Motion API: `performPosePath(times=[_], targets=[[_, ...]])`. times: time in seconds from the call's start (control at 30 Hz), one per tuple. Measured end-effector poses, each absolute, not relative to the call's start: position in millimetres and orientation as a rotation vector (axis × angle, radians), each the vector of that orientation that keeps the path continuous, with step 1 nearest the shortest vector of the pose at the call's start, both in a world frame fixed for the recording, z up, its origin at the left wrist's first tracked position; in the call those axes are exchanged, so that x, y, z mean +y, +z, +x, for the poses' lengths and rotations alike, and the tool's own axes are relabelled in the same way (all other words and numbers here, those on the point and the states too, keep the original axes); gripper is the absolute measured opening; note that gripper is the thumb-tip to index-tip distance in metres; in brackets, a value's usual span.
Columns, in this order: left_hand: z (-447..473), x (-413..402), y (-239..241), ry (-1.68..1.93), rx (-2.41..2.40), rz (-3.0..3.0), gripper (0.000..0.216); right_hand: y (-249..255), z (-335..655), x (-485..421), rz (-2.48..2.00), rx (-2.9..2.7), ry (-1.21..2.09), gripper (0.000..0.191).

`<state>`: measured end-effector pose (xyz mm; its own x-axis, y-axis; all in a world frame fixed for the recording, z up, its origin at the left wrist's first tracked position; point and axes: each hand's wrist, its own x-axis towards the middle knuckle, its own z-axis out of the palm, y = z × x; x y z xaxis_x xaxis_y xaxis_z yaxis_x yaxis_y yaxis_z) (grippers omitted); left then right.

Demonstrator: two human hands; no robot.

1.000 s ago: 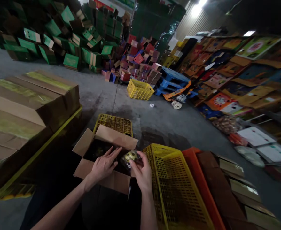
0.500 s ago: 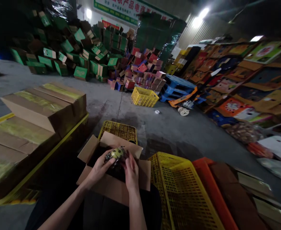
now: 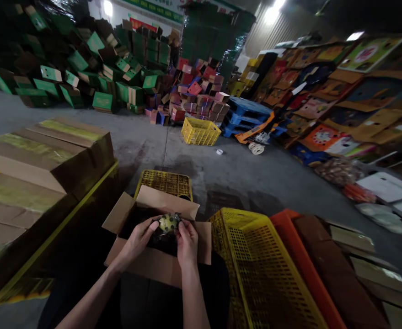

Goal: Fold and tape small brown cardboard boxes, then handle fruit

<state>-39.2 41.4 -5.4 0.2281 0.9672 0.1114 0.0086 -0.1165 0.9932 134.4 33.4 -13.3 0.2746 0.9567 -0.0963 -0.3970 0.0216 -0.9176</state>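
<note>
Beyond packet (image 3: pixel 167 222) in hands (image 3: pixel 187 246) — lettered banner (image 3: pixel 157 9)

On my feed I see 2 hands (image 3: pixel 137 242) (image 3: pixel 187 242), 1 wrapped pkt (image 3: pixel 167 223), 1 open ctn (image 3: pixel 164 202) below, 1 orange crate (image 3: pixel 308 274), 1 pallet jack (image 3: pixel 255 131).

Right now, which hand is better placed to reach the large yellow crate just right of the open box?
The right hand, I'd judge: it is nearer the large yellow crate, while the left hand is farther left, over the open box. Both hands hold the wrapped item.
</note>
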Motion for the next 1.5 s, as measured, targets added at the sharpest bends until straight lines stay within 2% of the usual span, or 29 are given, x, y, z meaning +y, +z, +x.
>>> performPosePath(times=[0.33, 0.53, 0.83, 1.03, 1.2, 1.33, 1.5], targets=[[-38.0, 39.9, -3.2, 1.117, 1.159, 1.330, 0.046, -14.7, 134.3, 34.9, -0.937, -0.556, 1.318, 0.021], [-37.4, 39.6, -0.6, 1.137, 1.095, 1.273, 0.048, -15.1, 134.1, 35.9, -0.971, -0.596, 1.275, 0.022], [-39.4, 37.2, 6.2, 1.167, 1.054, 1.255, 0.046, -21.0, 133.4, 40.2, -1.042, -0.692, 1.152, 0.037], [-38.7, 37.5, 2.6, 1.190, 1.081, 1.304, 0.043, -27.5, 137.0, 42.6, -1.106, -0.657, 1.123, 0.026], [-37.2, 36.1, -2.6, 1.234, 1.257, 1.351, 0.041, -22.6, 135.7, 39.5, -1.164, -0.680, 1.099, 0.030], [-37.8, 36.1, -2.3, 1.229, 1.214, 1.356, 0.037, -19.4, 134.3, 39.6, -1.133, -0.740, 1.151, 0.037], [-34.7, 40.6, -12.3, 1.237, 1.144, 1.392, 0.042, -19.8, 136.3, 39.1, -1.077, -0.745, 1.106, 0.028]])
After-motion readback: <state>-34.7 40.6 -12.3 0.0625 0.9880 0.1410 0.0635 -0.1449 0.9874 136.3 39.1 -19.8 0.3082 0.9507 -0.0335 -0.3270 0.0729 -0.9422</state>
